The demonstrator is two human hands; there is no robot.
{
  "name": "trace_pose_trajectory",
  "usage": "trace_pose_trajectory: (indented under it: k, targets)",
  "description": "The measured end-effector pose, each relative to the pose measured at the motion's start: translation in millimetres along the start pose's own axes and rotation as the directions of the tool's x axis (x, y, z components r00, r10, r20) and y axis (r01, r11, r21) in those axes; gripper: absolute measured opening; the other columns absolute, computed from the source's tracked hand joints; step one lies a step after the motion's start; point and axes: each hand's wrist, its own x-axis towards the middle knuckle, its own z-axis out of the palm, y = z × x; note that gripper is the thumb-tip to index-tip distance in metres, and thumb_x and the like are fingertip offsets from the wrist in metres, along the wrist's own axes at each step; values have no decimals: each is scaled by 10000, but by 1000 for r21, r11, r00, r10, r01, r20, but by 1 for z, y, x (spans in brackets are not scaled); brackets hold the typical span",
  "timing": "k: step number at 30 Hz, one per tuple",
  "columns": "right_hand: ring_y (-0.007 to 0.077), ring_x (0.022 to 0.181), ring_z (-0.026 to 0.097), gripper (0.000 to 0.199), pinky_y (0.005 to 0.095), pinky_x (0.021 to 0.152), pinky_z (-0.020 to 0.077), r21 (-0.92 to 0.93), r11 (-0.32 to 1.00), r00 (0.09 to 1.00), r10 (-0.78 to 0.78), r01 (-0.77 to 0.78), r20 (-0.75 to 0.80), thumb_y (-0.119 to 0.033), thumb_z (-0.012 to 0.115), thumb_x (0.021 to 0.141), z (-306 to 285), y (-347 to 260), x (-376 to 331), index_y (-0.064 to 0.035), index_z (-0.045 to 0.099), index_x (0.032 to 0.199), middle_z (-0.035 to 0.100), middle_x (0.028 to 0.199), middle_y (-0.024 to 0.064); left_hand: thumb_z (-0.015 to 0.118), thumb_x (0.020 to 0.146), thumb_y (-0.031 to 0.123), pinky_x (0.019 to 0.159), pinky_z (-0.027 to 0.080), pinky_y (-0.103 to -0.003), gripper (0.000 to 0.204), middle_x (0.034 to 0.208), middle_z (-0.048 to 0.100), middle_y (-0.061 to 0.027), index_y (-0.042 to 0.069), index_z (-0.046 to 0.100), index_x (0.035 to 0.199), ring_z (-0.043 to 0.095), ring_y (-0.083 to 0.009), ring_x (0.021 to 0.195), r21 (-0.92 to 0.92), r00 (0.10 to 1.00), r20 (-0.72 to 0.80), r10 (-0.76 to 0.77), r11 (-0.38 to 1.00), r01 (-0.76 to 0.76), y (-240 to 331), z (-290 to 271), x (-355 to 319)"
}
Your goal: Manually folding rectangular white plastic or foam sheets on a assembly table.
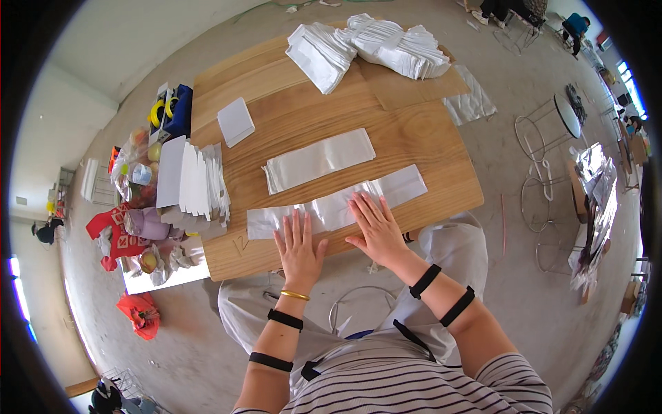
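Note:
A long clear plastic bag with white paper inside (386,192) lies along the near edge of the wooden table (427,138). My left hand (298,245) presses flat on its left part, fingers spread. My right hand (374,228) lies flat on its middle, fingers apart. A second flat packed bag (318,160) rests just beyond, untouched.
Bundles of white bags (372,45) are stacked at the far end. A small white pad (235,121) and a row of white sheets (196,181) sit at the left. Bags of fruit and clutter (138,172) crowd the left side. Wire stools (545,138) stand at the right.

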Motion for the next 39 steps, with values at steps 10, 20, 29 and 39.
trace_pose_trajectory:
  k: [10,20,29,39]
  targets:
    - [340,1409,347,679,514,1159,259,49,998,986,42,-34,-161,-400,634,906,-30,21,8,-39,419,1439,395,1509,159,477,987,468,1205,58,-557,745,1625,176,-177,72,219,1563,115,-388,1506,-30,997,-50,-54,998,52,9,-7,-6]
    - [351,999,557,311,466,855,450,123,752,703,651,-647,-287,-267,763,807,-27,109,-4,-78,624,1010,603,1015,131,560,940,446,1217,94,-537,832,1621,165,-202,12,202,1552,118,-378,1509,-184,935,-12,354,919,-350,85,-15,33]
    - [311,879,628,210,432,750,492,370,682,673,718,-630,-178,-192,766,800,-31,114,-1,-62,608,850,643,888,127,467,963,540,1214,116,-523,834,1616,194,-193,-1,216,1546,161,-355,1503,-92,933,-24,359,929,-360,100,20,52]
    - [289,792,601,241,389,691,494,498,856,813,385,-138,-436,5,644,824,-42,14,34,-40,562,1046,589,902,117,604,908,452,1201,146,-556,716,1562,291,-187,72,393,1477,219,-365,1480,-258,917,-101,386,880,-399,86,-5,49]
